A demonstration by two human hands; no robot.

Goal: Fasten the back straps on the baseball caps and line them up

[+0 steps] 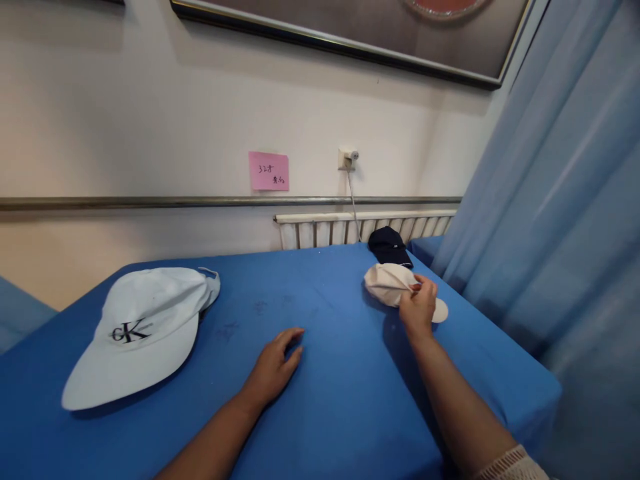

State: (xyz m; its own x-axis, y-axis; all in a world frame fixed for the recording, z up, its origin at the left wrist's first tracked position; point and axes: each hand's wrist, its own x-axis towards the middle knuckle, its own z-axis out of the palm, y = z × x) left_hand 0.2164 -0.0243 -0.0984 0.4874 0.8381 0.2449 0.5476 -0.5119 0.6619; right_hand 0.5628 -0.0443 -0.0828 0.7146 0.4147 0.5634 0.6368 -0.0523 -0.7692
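Observation:
A cream baseball cap (389,283) is at the right side of the blue-covered table (325,400). My right hand (420,307) grips its near side with thumb and fingers, and its brim pokes out to the right behind the hand. My left hand (275,365) rests over the middle of the cloth, fingers loosely bent and apart, holding nothing. To its left lies a large pale blue baseball cap (150,327) with dark letters on the front, its brim toward me. Just beyond the cream cap sits a dark navy cap (389,247).
Along the back run a metal rail (200,202) and a white radiator (320,233). A cord hangs from a wall socket (347,159). A pink note (269,171) is on the wall below a framed picture (350,33). Blue curtains (560,167) hang close on the right.

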